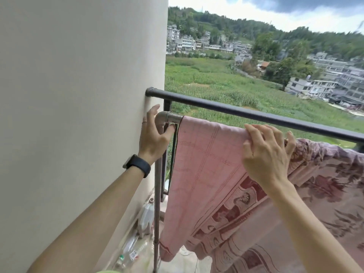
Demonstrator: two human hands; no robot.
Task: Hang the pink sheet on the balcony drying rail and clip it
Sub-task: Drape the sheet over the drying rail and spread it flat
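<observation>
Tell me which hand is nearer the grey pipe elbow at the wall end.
Left. The left hand is at the pipe elbow; the right hand is farther along, on the pink sheet.

The sheet (206, 164) hangs over the drying rail (174, 118), near the rail's left end, just right of its elbow joint (162, 117). The balcony railing (246, 113) runs behind and above the rail. The wall (78, 95) stands at the left, meeting both. The left hand (155, 134) is at the elbow joint; the right hand (266, 154) rests on the sheet's top fold. Bottles (134, 251) lie on the floor by the wall's foot.
</observation>
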